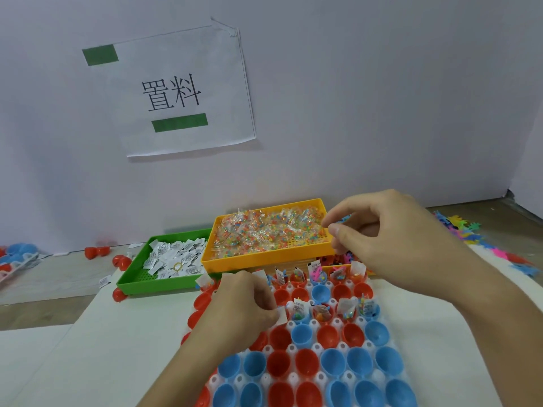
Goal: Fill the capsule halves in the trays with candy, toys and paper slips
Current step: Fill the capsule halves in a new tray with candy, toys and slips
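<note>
The left hand (246,304) covers the capsule halves (202,301) beneath it; whatever its curled fingers pinch stays unclear. The white tray (293,377) runs off the bottom edge. Print on the paper slips (173,257) is unreadable.

A white paper sheet (179,92) taped to the wall is showing two large black printed characters, 置料, sitting between two green tape strips. The paper slips (173,257) lying in the green tray (129,277) are carrying small black print, too tiny to read.
</note>
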`<state>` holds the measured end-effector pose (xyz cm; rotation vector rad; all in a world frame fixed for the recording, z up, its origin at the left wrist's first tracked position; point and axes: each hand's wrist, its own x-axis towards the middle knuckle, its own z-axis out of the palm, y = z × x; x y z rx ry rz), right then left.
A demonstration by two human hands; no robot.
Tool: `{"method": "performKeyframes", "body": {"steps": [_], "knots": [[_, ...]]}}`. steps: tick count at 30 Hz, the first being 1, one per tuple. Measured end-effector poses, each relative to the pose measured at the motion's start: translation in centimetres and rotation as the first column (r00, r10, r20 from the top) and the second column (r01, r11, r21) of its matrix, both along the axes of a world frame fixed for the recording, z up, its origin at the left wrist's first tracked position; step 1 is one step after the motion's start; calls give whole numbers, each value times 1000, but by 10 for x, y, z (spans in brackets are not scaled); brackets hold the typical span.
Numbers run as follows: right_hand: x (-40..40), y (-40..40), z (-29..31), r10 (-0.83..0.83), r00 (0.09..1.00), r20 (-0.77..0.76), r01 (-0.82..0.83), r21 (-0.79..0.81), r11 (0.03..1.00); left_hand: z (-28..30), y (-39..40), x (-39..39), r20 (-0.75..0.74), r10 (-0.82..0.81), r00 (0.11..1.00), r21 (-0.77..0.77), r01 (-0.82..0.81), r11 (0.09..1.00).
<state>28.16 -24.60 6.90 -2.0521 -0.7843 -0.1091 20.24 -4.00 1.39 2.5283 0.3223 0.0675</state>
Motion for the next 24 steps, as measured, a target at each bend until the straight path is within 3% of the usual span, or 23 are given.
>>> {"method": "performKeyframes", "body": {"steps": [8, 24], "knots": [[1, -6, 3, -9, 1000, 11, 9, 12, 1000, -2, -12, 4, 60, 20, 998, 144, -29, 989], [-5, -5, 7, -14, 999, 37, 16, -33, 999, -5, -18, 3, 34, -34, 999, 228, 25, 973]]}}
